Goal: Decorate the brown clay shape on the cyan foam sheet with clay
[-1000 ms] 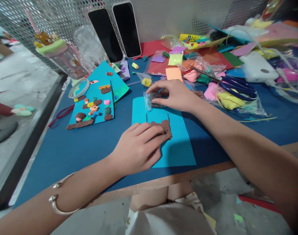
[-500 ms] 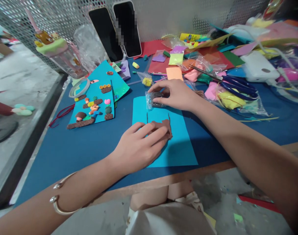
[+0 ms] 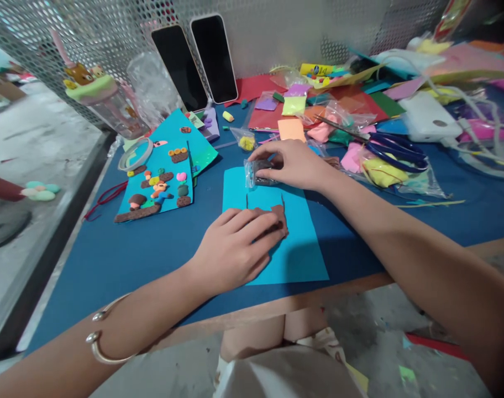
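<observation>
My left hand [image 3: 237,251] lies over a flat piece of brown clay [image 3: 280,218] on a bright blue sheet [image 3: 304,249]. Its fingers are stretched out and slightly bent, partly hiding the clay. Two thin dark lines run up the sheet above that piece. At the sheet's top edge my right hand [image 3: 295,163] pinches a small clear bag of dark clay [image 3: 262,176] between thumb and fingers; the bag touches or hovers just over the sheet, I cannot tell which.
Left of the sheet lies a blue card with clay figures [image 3: 163,188], beside a round clear lid [image 3: 136,153]. Two phones [image 3: 214,58] lean at the back near a lidded cup [image 3: 105,99]. To the right are blue-handled scissors [image 3: 397,149], bagged clay [image 3: 384,168] and a white device [image 3: 428,119].
The view has shifted slightly. Both hands stay almost where they were, the left over the brown clay and the right on the bag.
</observation>
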